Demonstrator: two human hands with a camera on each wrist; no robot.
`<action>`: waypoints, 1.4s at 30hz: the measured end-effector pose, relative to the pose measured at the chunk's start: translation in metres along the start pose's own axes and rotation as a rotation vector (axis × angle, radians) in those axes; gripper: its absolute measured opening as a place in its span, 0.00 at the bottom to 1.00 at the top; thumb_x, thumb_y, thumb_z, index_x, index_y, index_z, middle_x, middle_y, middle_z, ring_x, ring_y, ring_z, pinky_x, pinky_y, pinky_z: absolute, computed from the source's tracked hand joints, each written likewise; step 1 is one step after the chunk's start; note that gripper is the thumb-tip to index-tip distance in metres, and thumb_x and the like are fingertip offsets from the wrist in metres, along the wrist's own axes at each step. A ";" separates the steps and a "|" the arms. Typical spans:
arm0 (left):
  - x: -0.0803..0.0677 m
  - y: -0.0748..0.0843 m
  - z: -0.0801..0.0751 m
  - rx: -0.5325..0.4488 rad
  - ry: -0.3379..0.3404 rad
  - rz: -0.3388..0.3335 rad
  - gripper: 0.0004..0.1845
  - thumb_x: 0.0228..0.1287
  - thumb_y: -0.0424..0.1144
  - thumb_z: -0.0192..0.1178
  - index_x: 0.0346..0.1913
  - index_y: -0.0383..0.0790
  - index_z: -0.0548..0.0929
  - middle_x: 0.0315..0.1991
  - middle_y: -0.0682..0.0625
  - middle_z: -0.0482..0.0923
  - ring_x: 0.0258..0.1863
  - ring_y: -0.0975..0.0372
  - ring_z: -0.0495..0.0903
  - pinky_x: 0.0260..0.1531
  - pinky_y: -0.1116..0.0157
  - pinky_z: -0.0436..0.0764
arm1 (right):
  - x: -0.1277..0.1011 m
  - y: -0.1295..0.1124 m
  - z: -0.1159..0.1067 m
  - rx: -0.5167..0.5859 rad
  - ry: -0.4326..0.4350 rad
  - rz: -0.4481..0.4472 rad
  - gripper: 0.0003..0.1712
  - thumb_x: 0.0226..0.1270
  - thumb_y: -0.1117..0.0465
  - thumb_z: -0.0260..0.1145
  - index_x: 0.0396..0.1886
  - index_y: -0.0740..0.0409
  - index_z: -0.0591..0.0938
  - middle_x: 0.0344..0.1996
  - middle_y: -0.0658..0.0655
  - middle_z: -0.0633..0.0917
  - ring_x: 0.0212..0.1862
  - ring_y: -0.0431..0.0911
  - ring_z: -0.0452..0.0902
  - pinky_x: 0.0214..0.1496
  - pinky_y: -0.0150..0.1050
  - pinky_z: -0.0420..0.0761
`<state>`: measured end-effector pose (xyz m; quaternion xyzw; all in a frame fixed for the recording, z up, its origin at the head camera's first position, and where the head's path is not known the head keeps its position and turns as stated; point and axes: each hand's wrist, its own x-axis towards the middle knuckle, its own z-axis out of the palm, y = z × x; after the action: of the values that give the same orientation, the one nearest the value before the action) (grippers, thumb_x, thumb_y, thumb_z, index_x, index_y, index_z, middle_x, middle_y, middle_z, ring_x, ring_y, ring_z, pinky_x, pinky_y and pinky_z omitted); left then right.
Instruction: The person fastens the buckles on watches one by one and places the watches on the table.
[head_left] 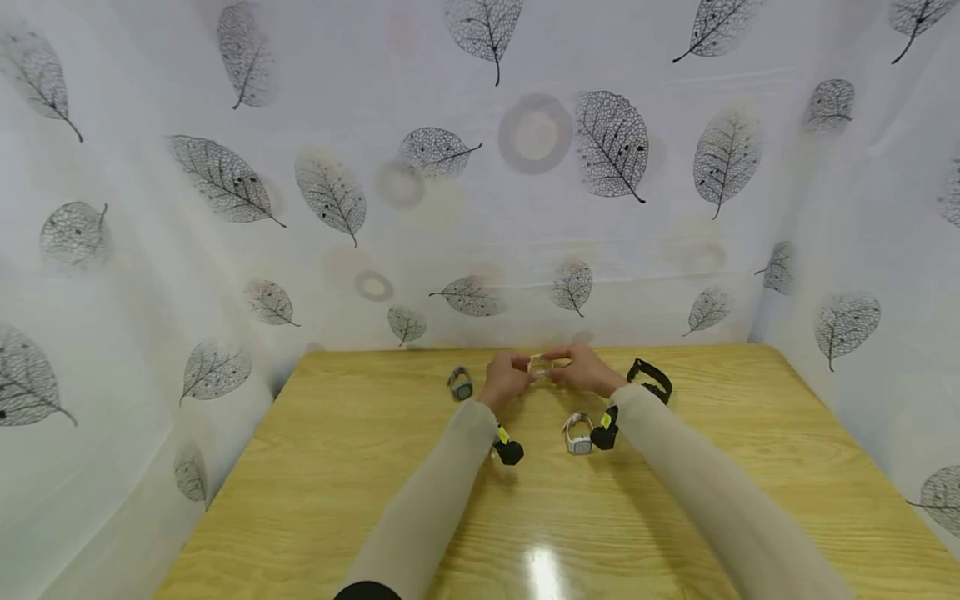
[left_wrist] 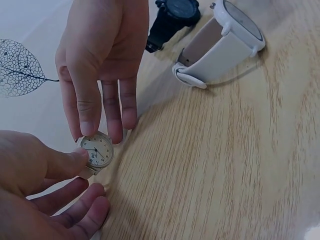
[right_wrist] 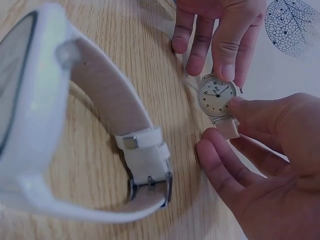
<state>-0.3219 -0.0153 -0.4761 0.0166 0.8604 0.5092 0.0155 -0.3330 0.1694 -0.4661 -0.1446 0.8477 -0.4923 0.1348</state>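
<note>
Near the far edge of the wooden table, both hands hold a small wristwatch (head_left: 540, 365) between them. Its round pale dial (right_wrist: 215, 97) carries black numerals, and a bit of light strap (right_wrist: 226, 127) shows below the case. My left hand (head_left: 508, 377) pinches one side of the watch with thumb and fingers. From the other side my right hand (head_left: 588, 371) pinches it, thumb at the dial's rim in the left wrist view. A white watch (head_left: 579, 435) stands on the table near the right wrist. The rest of the held strap is hidden by fingers.
A grey watch (head_left: 461, 383) is left of the left hand. The black watch (head_left: 651, 382) lies beyond the right wrist. Behind the table (head_left: 360, 467) hangs a white leaf-patterned curtain (head_left: 480, 233), which also runs along both sides.
</note>
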 end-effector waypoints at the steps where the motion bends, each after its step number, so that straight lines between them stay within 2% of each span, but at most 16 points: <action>1: 0.000 0.000 0.000 0.007 0.002 0.001 0.18 0.60 0.30 0.73 0.54 0.32 0.87 0.46 0.42 0.88 0.38 0.56 0.85 0.35 0.66 0.84 | 0.001 0.001 0.001 0.004 -0.002 0.003 0.26 0.74 0.69 0.64 0.70 0.71 0.74 0.69 0.73 0.73 0.42 0.53 0.87 0.37 0.40 0.85; 5: 0.000 -0.003 0.002 0.048 0.015 0.015 0.17 0.60 0.30 0.73 0.53 0.32 0.88 0.44 0.42 0.88 0.43 0.54 0.85 0.43 0.64 0.84 | 0.004 0.003 0.003 0.016 0.006 0.027 0.26 0.74 0.70 0.64 0.69 0.71 0.75 0.67 0.72 0.75 0.33 0.46 0.83 0.34 0.37 0.83; 10: 0.002 -0.006 0.003 0.073 0.016 0.030 0.16 0.60 0.30 0.72 0.51 0.31 0.88 0.41 0.43 0.88 0.44 0.54 0.84 0.48 0.61 0.83 | 0.007 0.005 0.005 -0.003 0.019 0.052 0.25 0.74 0.68 0.65 0.68 0.68 0.77 0.66 0.70 0.76 0.27 0.42 0.78 0.29 0.34 0.79; 21: 0.002 -0.006 0.003 0.082 -0.014 0.032 0.15 0.65 0.32 0.69 0.54 0.31 0.87 0.45 0.42 0.86 0.48 0.52 0.83 0.51 0.58 0.83 | 0.007 0.006 0.005 -0.071 0.018 -0.006 0.26 0.74 0.65 0.66 0.68 0.71 0.76 0.64 0.73 0.78 0.23 0.40 0.76 0.26 0.31 0.75; 26: 0.000 -0.005 0.003 0.055 -0.024 -0.009 0.15 0.67 0.32 0.68 0.55 0.32 0.86 0.46 0.43 0.84 0.48 0.54 0.82 0.52 0.58 0.82 | 0.007 0.005 0.005 -0.085 0.013 0.006 0.26 0.75 0.63 0.65 0.69 0.69 0.76 0.65 0.71 0.78 0.24 0.41 0.76 0.27 0.32 0.75; 35: -0.003 -0.004 0.002 0.027 -0.036 -0.018 0.17 0.68 0.31 0.67 0.58 0.32 0.84 0.46 0.43 0.84 0.48 0.55 0.81 0.52 0.59 0.82 | 0.006 0.004 0.005 -0.054 0.002 0.003 0.28 0.76 0.65 0.64 0.72 0.70 0.72 0.68 0.72 0.74 0.26 0.44 0.78 0.29 0.34 0.79; 39: -0.005 -0.002 -0.002 0.037 -0.032 0.009 0.21 0.67 0.30 0.66 0.62 0.32 0.82 0.51 0.40 0.83 0.52 0.51 0.82 0.54 0.57 0.82 | 0.003 -0.002 -0.001 -0.078 -0.004 -0.007 0.29 0.78 0.64 0.61 0.74 0.69 0.69 0.70 0.71 0.72 0.32 0.52 0.83 0.35 0.40 0.84; 42: -0.006 0.002 -0.006 0.037 -0.005 0.046 0.22 0.66 0.31 0.65 0.63 0.32 0.81 0.54 0.36 0.82 0.54 0.46 0.81 0.55 0.53 0.81 | -0.003 -0.009 -0.009 -0.105 0.000 -0.035 0.29 0.79 0.64 0.60 0.74 0.69 0.69 0.70 0.73 0.71 0.43 0.59 0.85 0.40 0.46 0.87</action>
<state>-0.3159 -0.0199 -0.4720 0.0379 0.8690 0.4933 0.0054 -0.3325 0.1737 -0.4532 -0.1660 0.8698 -0.4494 0.1183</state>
